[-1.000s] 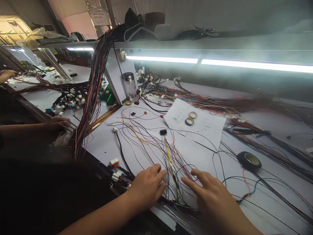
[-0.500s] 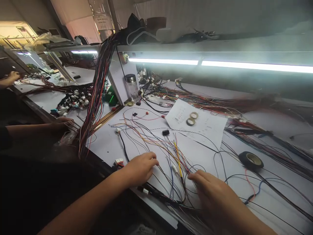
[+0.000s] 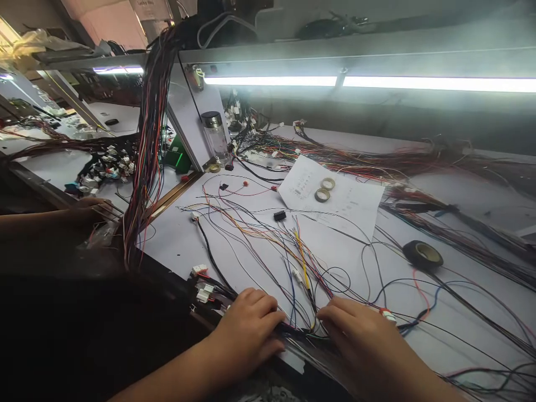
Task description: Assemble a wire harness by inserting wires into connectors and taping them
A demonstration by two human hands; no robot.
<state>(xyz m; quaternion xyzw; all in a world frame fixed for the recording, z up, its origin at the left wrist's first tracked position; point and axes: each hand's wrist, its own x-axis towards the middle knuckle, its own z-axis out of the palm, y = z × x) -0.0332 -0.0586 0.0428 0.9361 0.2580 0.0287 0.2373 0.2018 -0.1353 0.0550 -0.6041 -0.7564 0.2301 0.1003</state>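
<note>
My left hand [image 3: 250, 329] and my right hand [image 3: 359, 335] rest near the front edge of the white bench [image 3: 184, 240], both with fingers curled down onto a dark bundle of wires [image 3: 299, 334] that runs between them. Thin coloured wires [image 3: 268, 234], among them a yellow one [image 3: 302, 259], fan out from the bundle toward the back. A small black connector [image 3: 279, 215] lies among them. White connectors [image 3: 202, 283] lie just left of my left hand.
A paper sheet [image 3: 347, 201] carries two small tape rings [image 3: 324, 189]. A black tape roll [image 3: 422, 254] lies to the right. A thick hanging wire loom [image 3: 146, 139], a clear bottle [image 3: 214, 137] and another person's hand [image 3: 87, 209] are at left.
Both hands have drawn back to the front edge and closed onto the wire bundle. The left hand moved right again; the view has shifted downward.
</note>
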